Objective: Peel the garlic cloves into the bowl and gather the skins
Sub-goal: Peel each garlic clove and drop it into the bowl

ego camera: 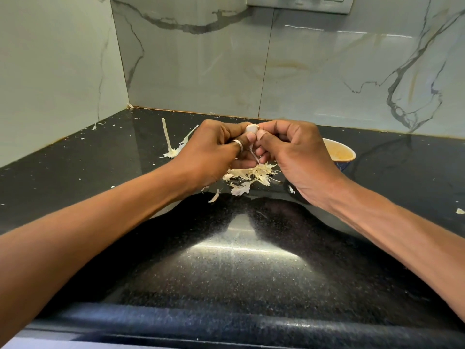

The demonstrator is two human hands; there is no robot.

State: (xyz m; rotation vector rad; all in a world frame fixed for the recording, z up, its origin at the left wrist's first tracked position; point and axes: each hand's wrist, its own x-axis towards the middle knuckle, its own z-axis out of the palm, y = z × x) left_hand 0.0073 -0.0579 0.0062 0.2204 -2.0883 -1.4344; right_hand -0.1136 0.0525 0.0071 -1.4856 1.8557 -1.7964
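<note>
Garlic clove point(252, 128): being held up above the black countertop point(226, 273), pinched between both hands, directly over the heap of skins point(251, 173) and left of the bowl point(343, 165). A strip of skin point(254, 153) is hanging down from it between the hands. Peeling is judged to be under way on this clove, not finished.

Bowl: sitting just behind the right hand and partly hidden by it. Its contents are not showing clearly.

Skins: lying mostly in one heap beneath the hands. Stray flakes are lying scattered toward the left corner and the right edge. A dry stalk point(166, 136) is standing up beyond the left hand.

Risks (judgement):
- The clove is looking small and smooth, so it may be slipping out of the pinch as the skin tears free, dropping into the heap instead of the bowl.
- The papery skin may be tearing short, leaving patches clinging.
- Light flakes may be drifting wider as the hands are working, making the gathering harder.

Left hand point(214, 152): fingers curled in, tips gripping the clove's left side and wearing a ring point(238, 144).

Right hand point(294, 152): fingers curled tight, thumb point(263, 136) and forefinger pinching at the clove's right side. Whether they are gripping flesh or only skin cannot be told.
</note>
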